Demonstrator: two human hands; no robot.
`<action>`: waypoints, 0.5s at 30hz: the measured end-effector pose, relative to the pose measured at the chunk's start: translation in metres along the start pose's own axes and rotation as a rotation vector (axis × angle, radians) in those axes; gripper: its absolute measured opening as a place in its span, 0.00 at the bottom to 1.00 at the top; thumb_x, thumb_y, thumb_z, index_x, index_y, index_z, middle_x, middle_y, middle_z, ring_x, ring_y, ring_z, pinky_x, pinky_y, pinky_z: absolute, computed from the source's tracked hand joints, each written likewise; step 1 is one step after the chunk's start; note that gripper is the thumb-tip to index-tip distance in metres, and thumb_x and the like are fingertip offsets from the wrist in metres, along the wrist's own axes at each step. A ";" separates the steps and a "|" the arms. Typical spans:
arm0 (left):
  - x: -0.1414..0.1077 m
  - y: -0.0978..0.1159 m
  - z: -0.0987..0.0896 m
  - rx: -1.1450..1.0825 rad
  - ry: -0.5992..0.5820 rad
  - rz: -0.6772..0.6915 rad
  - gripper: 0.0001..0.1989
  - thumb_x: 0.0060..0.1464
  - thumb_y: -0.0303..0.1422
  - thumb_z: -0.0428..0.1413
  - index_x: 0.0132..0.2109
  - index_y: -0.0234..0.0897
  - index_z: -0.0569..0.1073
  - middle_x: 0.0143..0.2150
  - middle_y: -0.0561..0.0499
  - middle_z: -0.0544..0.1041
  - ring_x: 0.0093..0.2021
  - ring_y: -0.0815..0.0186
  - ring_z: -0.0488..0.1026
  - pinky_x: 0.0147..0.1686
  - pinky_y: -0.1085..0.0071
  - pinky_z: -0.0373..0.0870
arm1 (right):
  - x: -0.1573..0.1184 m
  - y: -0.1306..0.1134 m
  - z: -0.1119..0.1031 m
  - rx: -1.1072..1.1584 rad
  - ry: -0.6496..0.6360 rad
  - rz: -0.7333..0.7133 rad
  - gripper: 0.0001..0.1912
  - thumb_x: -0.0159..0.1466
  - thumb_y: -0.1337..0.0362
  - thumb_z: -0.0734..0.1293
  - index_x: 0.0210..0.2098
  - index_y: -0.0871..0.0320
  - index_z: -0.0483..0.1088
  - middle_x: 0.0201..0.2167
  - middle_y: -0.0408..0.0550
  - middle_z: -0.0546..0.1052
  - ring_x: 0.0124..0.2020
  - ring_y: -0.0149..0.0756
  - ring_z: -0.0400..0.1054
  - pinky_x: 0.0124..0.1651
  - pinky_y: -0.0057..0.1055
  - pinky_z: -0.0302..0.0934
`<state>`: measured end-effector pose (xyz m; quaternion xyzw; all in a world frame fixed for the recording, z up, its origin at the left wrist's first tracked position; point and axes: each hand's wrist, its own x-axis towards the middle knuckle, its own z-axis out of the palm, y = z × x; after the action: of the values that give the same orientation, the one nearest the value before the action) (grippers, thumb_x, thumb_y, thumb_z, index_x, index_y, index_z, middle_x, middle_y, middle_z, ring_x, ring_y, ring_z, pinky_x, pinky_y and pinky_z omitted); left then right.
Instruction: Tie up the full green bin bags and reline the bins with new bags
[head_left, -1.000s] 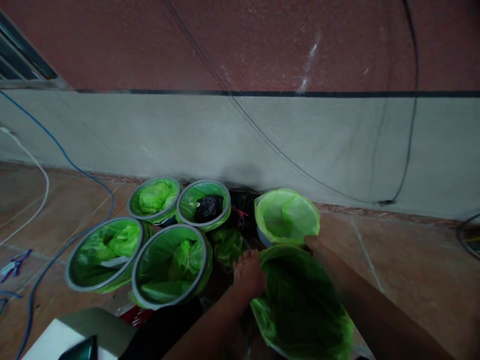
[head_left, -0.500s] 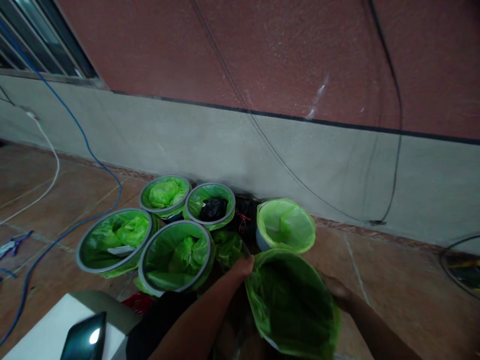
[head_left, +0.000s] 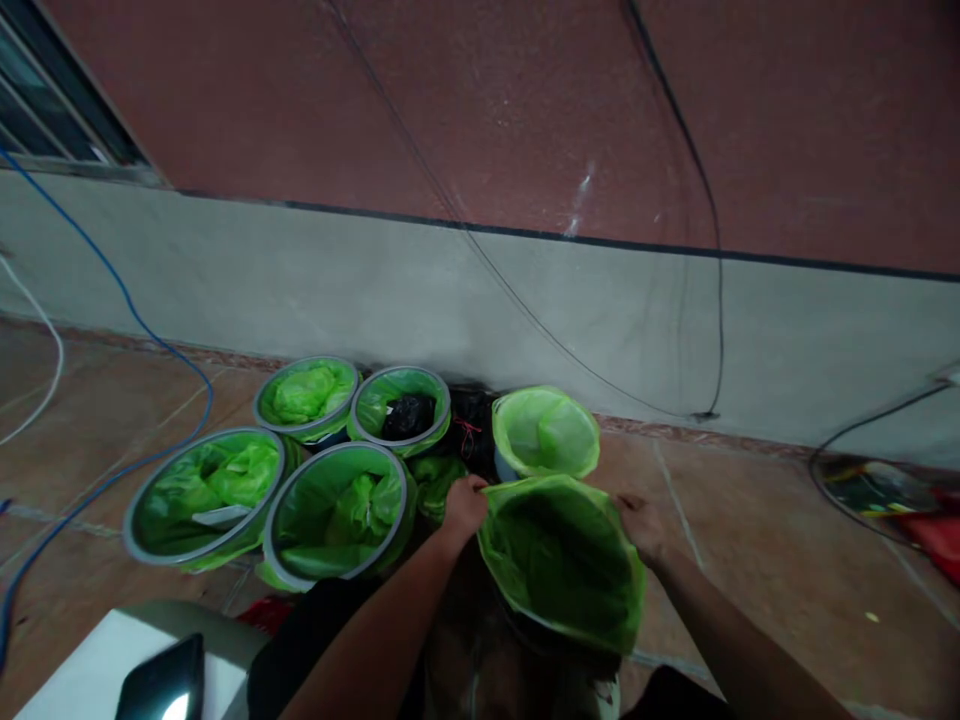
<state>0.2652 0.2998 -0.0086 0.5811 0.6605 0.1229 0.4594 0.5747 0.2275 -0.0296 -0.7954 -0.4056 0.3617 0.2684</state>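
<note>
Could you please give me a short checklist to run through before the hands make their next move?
1. Left hand on the green liner: ok, fingers at its upper left edge.
2. Right hand gripping the green liner: cannot tell; it is at the right edge, grip unclear.
3. Mouth of the green liner spread: ok, it gapes open.
4. Inside free of rubbish: cannot tell, too dark.
5. Grey ring around that mouth: not ok, none shows, unlike the near bin to its left.
6. Phone apart from both hands: ok.
</note>
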 end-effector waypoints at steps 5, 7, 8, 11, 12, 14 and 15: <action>-0.013 0.013 -0.015 0.193 0.124 -0.013 0.14 0.57 0.22 0.51 0.42 0.37 0.80 0.43 0.47 0.83 0.46 0.63 0.78 0.44 0.73 0.70 | -0.006 -0.006 -0.009 -0.136 0.093 -0.112 0.11 0.61 0.56 0.61 0.29 0.55 0.68 0.28 0.50 0.76 0.34 0.41 0.72 0.42 0.36 0.66; -0.015 0.012 -0.018 0.264 0.111 -0.025 0.14 0.57 0.22 0.51 0.44 0.36 0.79 0.45 0.44 0.83 0.47 0.61 0.78 0.45 0.72 0.70 | -0.012 -0.002 -0.012 -0.066 0.060 -0.116 0.07 0.60 0.58 0.63 0.32 0.55 0.68 0.29 0.46 0.77 0.35 0.39 0.72 0.44 0.35 0.67; -0.015 0.011 -0.019 0.281 0.092 -0.027 0.14 0.56 0.22 0.51 0.45 0.34 0.79 0.45 0.43 0.82 0.48 0.60 0.78 0.45 0.71 0.70 | -0.015 0.000 -0.013 -0.010 0.056 -0.088 0.09 0.59 0.58 0.65 0.36 0.55 0.69 0.31 0.46 0.77 0.36 0.39 0.73 0.45 0.35 0.67; -0.013 0.007 -0.019 0.255 0.017 0.010 0.17 0.54 0.22 0.54 0.52 0.31 0.76 0.48 0.42 0.82 0.48 0.60 0.78 0.46 0.72 0.70 | -0.024 0.004 -0.016 0.148 0.036 0.034 0.20 0.58 0.55 0.70 0.47 0.57 0.71 0.38 0.49 0.80 0.40 0.41 0.74 0.45 0.36 0.69; -0.013 0.007 -0.018 0.225 -0.010 0.029 0.19 0.54 0.23 0.56 0.54 0.30 0.74 0.49 0.42 0.81 0.48 0.61 0.78 0.45 0.72 0.70 | -0.026 0.003 -0.017 0.176 0.009 0.059 0.21 0.57 0.55 0.70 0.47 0.58 0.72 0.40 0.51 0.80 0.41 0.41 0.75 0.44 0.35 0.69; -0.013 0.009 -0.017 0.163 -0.068 0.061 0.21 0.55 0.27 0.58 0.57 0.30 0.73 0.50 0.43 0.81 0.47 0.63 0.78 0.44 0.74 0.70 | -0.029 -0.001 -0.018 0.162 -0.088 0.055 0.17 0.57 0.57 0.71 0.42 0.59 0.76 0.38 0.50 0.81 0.39 0.41 0.75 0.41 0.32 0.68; -0.013 0.011 -0.016 0.147 -0.099 0.079 0.20 0.56 0.29 0.58 0.56 0.31 0.74 0.50 0.44 0.81 0.46 0.63 0.78 0.43 0.74 0.70 | -0.030 -0.004 -0.019 0.113 -0.132 0.047 0.13 0.56 0.58 0.70 0.37 0.59 0.77 0.33 0.49 0.81 0.36 0.40 0.75 0.39 0.31 0.67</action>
<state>0.2588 0.2975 0.0142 0.6443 0.6207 0.0635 0.4422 0.5756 0.2017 -0.0052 -0.7625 -0.3827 0.4419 0.2771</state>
